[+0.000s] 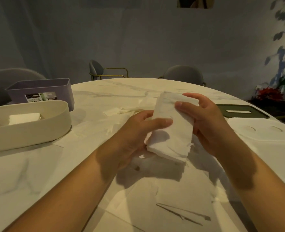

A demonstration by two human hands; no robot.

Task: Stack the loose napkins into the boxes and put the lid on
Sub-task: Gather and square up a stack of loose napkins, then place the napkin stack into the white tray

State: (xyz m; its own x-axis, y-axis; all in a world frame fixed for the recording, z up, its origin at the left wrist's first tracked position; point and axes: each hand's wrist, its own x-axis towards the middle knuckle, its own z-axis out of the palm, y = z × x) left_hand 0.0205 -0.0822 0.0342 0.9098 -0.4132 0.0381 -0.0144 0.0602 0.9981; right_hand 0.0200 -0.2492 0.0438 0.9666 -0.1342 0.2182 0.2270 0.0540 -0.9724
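A round, marble-patterned counter (38, 181) fills a dim room, with three grey chairs along its far edge. Over its middle, both hands hold one stack of napkins (170, 131), lifted clear of the surface. The left hand (138, 131) has its thumb across the top and its fingers curled underneath. The right hand (205, 121) pinches the far end, thumb on top.

The step looks like squaring the stack before boxing it. Next it should travel toward nine o'clock into the cream box (29, 131), which already holds one small folded pile (23, 118). It needs to go in level so the sheets don't fan out.

Two boxes are in view: the cream one and a lilac box (38, 87) just behind it at ten o'clock. Two lids lie at three o'clock, a dark green lid (248, 113) and a white lid (263, 131). A few loose sheets (115, 112) lie flat on the counter; I can't count them exactly.
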